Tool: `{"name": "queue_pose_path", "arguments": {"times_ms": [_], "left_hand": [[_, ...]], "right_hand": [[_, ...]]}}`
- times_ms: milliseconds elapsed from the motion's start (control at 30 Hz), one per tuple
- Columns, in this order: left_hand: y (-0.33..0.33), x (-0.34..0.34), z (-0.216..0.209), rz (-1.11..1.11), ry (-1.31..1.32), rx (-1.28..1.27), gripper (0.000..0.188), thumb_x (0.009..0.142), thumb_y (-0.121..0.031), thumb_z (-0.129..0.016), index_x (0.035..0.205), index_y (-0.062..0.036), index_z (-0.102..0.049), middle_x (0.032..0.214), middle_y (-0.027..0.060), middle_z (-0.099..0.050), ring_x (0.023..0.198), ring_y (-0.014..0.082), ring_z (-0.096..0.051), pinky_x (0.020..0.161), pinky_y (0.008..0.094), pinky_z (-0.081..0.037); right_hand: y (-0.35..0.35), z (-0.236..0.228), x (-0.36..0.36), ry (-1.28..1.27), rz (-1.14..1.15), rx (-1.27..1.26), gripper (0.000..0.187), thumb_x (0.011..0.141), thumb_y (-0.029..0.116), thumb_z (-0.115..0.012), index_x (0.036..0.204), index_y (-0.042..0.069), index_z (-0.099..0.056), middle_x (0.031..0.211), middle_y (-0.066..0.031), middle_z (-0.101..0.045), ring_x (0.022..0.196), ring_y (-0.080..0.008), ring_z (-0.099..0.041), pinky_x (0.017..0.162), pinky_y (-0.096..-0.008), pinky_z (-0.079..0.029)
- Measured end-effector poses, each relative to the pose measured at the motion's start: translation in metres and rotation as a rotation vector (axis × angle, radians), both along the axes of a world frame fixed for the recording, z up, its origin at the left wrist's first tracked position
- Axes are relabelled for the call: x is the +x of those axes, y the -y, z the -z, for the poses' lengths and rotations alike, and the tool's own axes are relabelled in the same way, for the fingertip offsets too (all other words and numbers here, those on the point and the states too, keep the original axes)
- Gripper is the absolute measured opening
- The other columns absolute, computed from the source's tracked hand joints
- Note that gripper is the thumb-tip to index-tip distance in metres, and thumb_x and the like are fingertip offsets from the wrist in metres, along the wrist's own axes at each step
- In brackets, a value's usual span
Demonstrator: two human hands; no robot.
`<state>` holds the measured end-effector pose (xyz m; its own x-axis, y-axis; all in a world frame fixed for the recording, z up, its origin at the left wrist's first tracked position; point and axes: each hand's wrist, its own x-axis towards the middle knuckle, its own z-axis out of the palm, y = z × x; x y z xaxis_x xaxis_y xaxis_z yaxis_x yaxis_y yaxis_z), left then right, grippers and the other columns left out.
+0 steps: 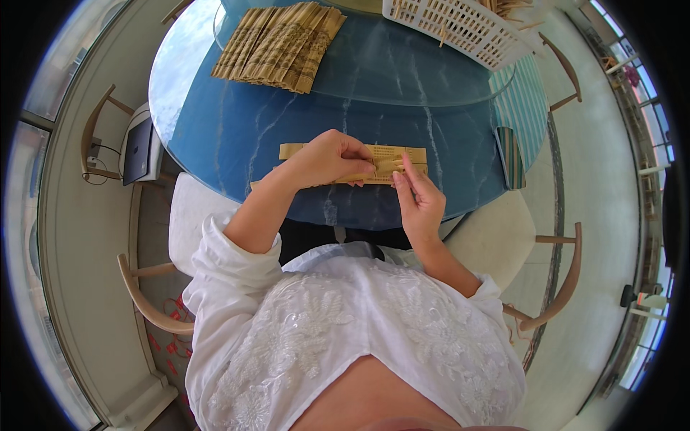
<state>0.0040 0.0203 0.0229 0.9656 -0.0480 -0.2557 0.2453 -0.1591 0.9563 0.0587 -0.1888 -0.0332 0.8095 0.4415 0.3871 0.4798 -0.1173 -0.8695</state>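
Observation:
Flat, printed brown paper sleeves (415, 154) lie across the near part of the blue marbled table, below both my hands. My left hand (332, 159) is closed over their left half, thumb and fingertips pinched together on the paper. My right hand (420, 205) comes up from the near side to the right half, with its thumb and fingers closed at the paper and the index finger reaching up over it. A small pale piece shows between the hands, too small to tell what it is.
A fanned pile of brown paper sleeves (277, 47) lies at the far left on a glass turntable (392, 79). A white perforated basket (460, 32) with thin wooden sticks stands far right. A striped case (509, 158) sits at the right table edge; a laptop (136, 151) rests on a left chair.

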Motion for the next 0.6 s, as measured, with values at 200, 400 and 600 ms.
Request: {"name": "queue_pose_path", "arguments": {"times_ms": [200,400,600], "left_hand": [[0.004,0.0,-0.005,-0.005,0.009,-0.066,0.026,0.089,-0.007,-0.069,0.109,0.0088,-0.066,0.088,0.0082,-0.07,0.072,0.0107,-0.066,0.068,0.0235,-0.055],[-0.004,-0.023,-0.017,-0.053,-0.041,0.015,0.028,0.089,-0.009,-0.069,0.112,0.0076,-0.065,0.088,0.0086,-0.071,0.075,0.0121,-0.067,0.068,0.0241,-0.054],[-0.035,-0.052,-0.011,-0.122,-0.105,-0.007,0.021,0.089,-0.005,-0.068,0.106,0.0077,-0.067,0.084,0.0097,-0.07,0.072,0.0137,-0.067,0.067,0.0254,-0.056]], "right_hand": [[-0.005,-0.012,0.007,-0.275,-0.077,0.261,0.024,0.092,0.003,-0.065,0.116,-0.003,-0.067,0.099,-0.0101,-0.071,0.079,-0.0128,-0.069,0.073,-0.0231,-0.057],[0.007,-0.022,0.033,-0.356,0.022,0.349,0.021,0.092,0.003,-0.066,0.112,-0.004,-0.068,0.097,-0.0096,-0.07,0.077,-0.013,-0.067,0.072,-0.0253,-0.058],[0.023,-0.03,0.059,-0.295,0.163,0.401,0.021,0.091,0.004,-0.067,0.111,-0.003,-0.07,0.096,-0.0098,-0.071,0.076,-0.0132,-0.067,0.072,-0.025,-0.056]]}}
